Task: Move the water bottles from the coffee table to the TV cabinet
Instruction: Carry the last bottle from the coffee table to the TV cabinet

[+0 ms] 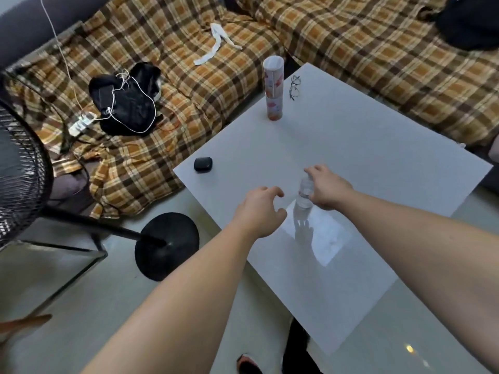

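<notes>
Head view, looking down over both bare forearms onto a white coffee table (364,163). Nearest, a shoe toe (247,364) shows at the bottom edge on the pale floor. The left hand (260,211) hovers above the table's near-left edge, fingers curled and spread apart, holding nothing. Just to its right, the right hand (325,188) wraps a clear water bottle (305,194) from the right side, thumb over the cap end, fingers down its far flank; the bottle stands upright on the table, its base touching the surface, with a reflection below it. Whether the grasp is tight cannot be told. Left of the table, a black round fan base (167,245) rests on the floor, its pole running to the fan grille (19,168) at the left edge. Farther on the table, a small black case (203,164) lies near the left corner. Beyond, a tall printed tube (273,87) stands upright near the far corner, with glasses (294,86) just beside it. Behind, a plaid-covered sofa (364,58) bears a black bag (125,101) tangled in white cable (140,103), and a white strip (216,47).
</notes>
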A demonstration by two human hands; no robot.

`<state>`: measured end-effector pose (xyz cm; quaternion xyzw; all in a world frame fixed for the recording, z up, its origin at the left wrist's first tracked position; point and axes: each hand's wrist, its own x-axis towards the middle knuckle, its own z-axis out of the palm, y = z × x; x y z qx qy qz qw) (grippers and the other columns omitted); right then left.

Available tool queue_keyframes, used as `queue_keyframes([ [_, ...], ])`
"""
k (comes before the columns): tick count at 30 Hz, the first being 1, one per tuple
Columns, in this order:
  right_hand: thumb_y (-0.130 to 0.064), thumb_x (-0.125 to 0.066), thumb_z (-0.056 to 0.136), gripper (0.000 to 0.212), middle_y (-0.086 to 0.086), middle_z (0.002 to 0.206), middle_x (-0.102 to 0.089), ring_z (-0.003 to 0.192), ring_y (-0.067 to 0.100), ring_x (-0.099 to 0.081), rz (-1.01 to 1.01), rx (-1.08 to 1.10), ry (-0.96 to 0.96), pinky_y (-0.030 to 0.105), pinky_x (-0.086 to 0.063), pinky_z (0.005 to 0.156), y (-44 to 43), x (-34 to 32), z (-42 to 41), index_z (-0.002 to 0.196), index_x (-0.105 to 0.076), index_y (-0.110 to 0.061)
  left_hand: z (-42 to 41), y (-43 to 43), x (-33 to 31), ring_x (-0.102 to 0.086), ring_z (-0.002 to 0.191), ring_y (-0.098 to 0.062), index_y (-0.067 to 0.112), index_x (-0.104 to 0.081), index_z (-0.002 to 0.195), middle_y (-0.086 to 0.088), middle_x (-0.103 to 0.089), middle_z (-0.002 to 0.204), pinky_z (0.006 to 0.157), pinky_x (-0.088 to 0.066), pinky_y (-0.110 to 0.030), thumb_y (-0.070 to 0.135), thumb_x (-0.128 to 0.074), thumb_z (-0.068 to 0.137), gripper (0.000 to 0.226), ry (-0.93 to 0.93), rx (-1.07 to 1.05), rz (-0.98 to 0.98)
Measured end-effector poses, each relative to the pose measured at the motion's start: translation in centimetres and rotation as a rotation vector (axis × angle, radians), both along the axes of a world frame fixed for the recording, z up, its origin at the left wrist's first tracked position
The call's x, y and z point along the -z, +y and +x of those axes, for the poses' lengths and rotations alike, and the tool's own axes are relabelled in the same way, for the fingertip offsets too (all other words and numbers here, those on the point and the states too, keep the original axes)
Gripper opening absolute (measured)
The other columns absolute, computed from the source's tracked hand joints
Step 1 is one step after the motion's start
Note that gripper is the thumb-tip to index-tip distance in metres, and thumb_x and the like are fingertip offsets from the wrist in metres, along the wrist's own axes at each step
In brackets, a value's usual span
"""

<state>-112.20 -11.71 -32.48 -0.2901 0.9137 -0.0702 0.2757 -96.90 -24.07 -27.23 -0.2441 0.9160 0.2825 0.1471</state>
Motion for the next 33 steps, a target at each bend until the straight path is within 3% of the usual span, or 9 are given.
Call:
queue_keyframes([
  [6,-0.017,-0.055,0.086,0.038,0.012,0.126,-0.045,0.105,0.035,-0.057,-0.006,0.053,0.028,0.035,-0.045,0.08,0.2,1.3,0.1,0.124,-0.054,-0.018,0.2,-0.3,0.7,-0.05,0.109,-0.021,0.032,-0.048,0.126,0.004,-0.049,0.127,0.088,-0.048,-0.044,0.036,-0.051,0.085,0.041,-0.018,-0.027,0.035],
  [9,-0.007,-0.049,0.085,0.03,0.013,0.12,-0.048,0.101,0.035,-0.058,-0.015,0.096,0.049,0.035,-0.045,0.079,0.9,1.8,1.0,0.112,-0.06,-0.016,0.6,-0.4,0.7,-0.05,0.108,-0.021,0.031,-0.048,0.126,0.003,-0.049,0.127,0.086,-0.048,-0.042,0.036,-0.051,0.085,0.041,-0.031,-0.016,0.032],
  [13,-0.009,-0.05,0.083,0.029,0.01,0.116,-0.048,0.099,0.034,-0.059,0.002,0.114,0.054,0.035,-0.047,0.077,2.1,1.0,1.7,0.108,-0.061,-0.017,0.8,-0.8,0.3,-0.05,0.108,-0.02,0.032,-0.047,0.125,0.005,-0.049,0.126,0.083,-0.045,-0.037,0.035,-0.05,0.085,0.04,-0.041,-0.001,0.0],
  [18,-0.011,-0.055,0.078,0.026,0.007,0.111,-0.06,0.098,0.028,-0.06,0.061,0.148,-0.02,0.031,-0.048,0.072,4.4,-2.1,1.9,0.101,-0.064,-0.018,0.8,-0.2,-1.4,-0.048,0.111,-0.018,0.033,-0.046,0.126,0.007,-0.047,0.129,0.079,-0.044,-0.034,0.035,-0.049,0.086,0.04,-0.04,0.098,-0.039],
  [22,-0.018,-0.065,0.073,0.02,0.007,0.097,-0.063,0.092,0.029,-0.062,0.109,0.199,-0.04,0.029,-0.049,0.068,7.2,-5.2,2.8,0.094,-0.064,-0.014,0.0,1.0,-3.7,-0.047,0.115,-0.02,0.03,-0.047,0.126,0.005,-0.047,0.13,0.086,-0.046,-0.038,0.034,-0.05,0.086,0.04,0.014,0.184,-0.056],
  [29,-0.019,-0.07,0.074,0.022,0.012,0.096,-0.068,0.089,0.028,-0.065,0.117,0.341,0.052,0.034,-0.054,0.07,13.8,-11.1,7.6,0.092,-0.068,-0.007,0.9,5.8,-7.0,-0.045,0.119,-0.025,0.026,-0.049,0.127,-0.003,-0.048,0.131,0.095,-0.041,-0.039,0.033,-0.052,0.087,0.041,0.139,0.445,-0.091],
  [33,-0.02,-0.07,0.072,0.018,0.008,0.095,-0.067,0.09,0.027,-0.062,0.042,0.452,0.154,0.029,-0.045,0.063,17.2,-14.3,13.0,0.087,-0.067,-0.011,4.6,8.9,-8.6,-0.041,0.122,-0.025,0.025,-0.048,0.129,-0.004,-0.048,0.132,0.095,-0.04,-0.038,0.032,-0.051,0.087,0.042,0.186,0.578,-0.072],
])
